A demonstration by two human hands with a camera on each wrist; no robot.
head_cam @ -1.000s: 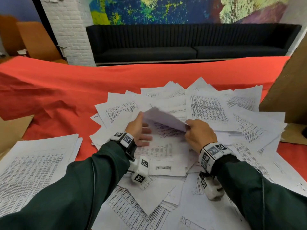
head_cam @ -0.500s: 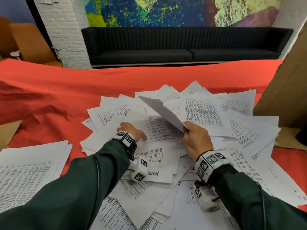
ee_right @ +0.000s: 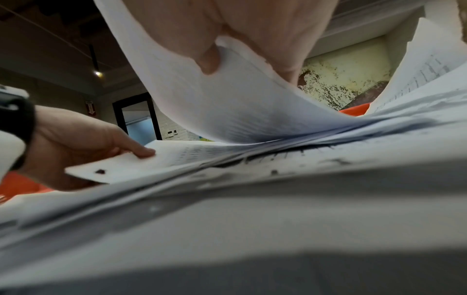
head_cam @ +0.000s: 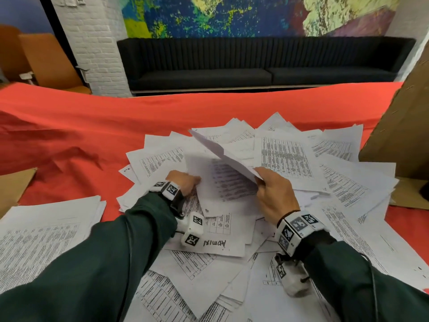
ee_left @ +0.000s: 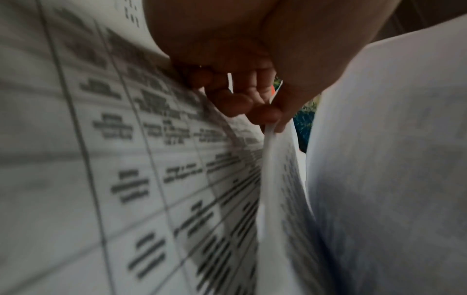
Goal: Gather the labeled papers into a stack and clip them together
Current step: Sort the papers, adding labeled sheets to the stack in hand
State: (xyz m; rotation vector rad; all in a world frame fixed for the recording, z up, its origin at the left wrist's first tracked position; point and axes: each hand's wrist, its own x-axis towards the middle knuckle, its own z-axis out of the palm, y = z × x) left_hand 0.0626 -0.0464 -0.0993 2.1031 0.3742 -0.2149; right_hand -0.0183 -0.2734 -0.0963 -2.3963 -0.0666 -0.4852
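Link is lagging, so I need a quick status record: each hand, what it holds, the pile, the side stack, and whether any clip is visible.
left hand: pinches the edge of a printed sheet lying on the pile
right hand: holds a lifted sheet, tilted up off the pile
loose pile: many printed papers spread and overlapping on the red tablecloth
labelled page: handwritten word at its near edge, under the left wrist
side stack: papers squared up at the left, apart from the pile
clip: none visible
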